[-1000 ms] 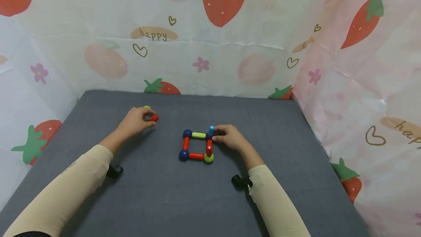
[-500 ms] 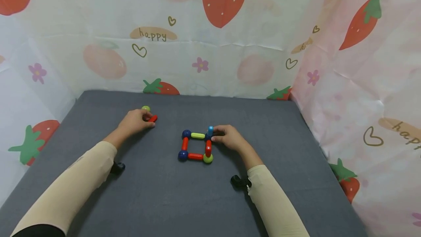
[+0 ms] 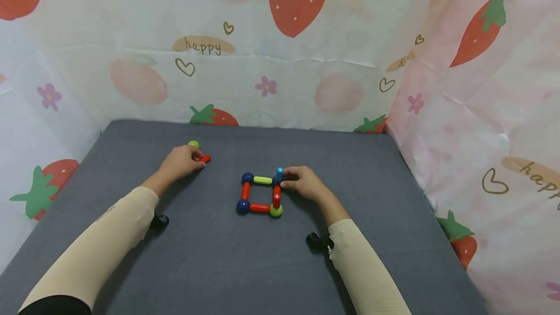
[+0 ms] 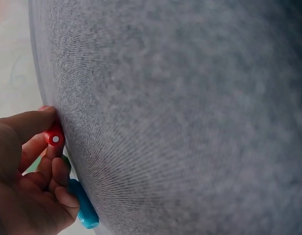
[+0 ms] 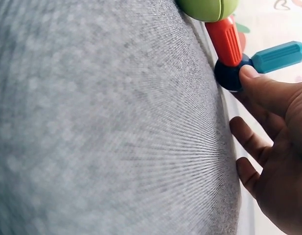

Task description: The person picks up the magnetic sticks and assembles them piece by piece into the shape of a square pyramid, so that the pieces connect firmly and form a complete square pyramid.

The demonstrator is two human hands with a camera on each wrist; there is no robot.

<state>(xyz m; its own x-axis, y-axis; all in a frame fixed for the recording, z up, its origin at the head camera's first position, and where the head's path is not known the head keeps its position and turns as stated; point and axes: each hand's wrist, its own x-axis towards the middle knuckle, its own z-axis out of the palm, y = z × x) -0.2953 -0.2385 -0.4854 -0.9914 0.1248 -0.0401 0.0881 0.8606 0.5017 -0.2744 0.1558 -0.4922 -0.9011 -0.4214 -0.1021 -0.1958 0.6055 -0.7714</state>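
My left hand (image 3: 178,163) is at the far left part of the table, pinching a red magnetic rod (image 4: 55,136) between thumb and fingers. A light blue rod (image 4: 84,204) lies beside its lower fingers in the left wrist view, and a lime green ball (image 3: 193,144) sits just beyond it. Magnetic rods and balls form a square frame (image 3: 260,208) at the table's middle. On its far right corner, my right hand (image 3: 306,182) grips the dark blue ball (image 5: 231,74). From that ball a light blue rod (image 5: 279,57) stands upright.
The frame's other corners have dark blue balls (image 3: 243,205) and a lime green ball (image 3: 276,210), from which a red rod (image 3: 276,199) rises. Grey cloth (image 3: 245,271) covers the table. A strawberry-print curtain (image 3: 280,86) hangs behind and along both sides.
My left hand has shifted slightly, uncovering more of the green ball, and still holds the red rod, which is turned a little. The right hand stays on the frame's corner.
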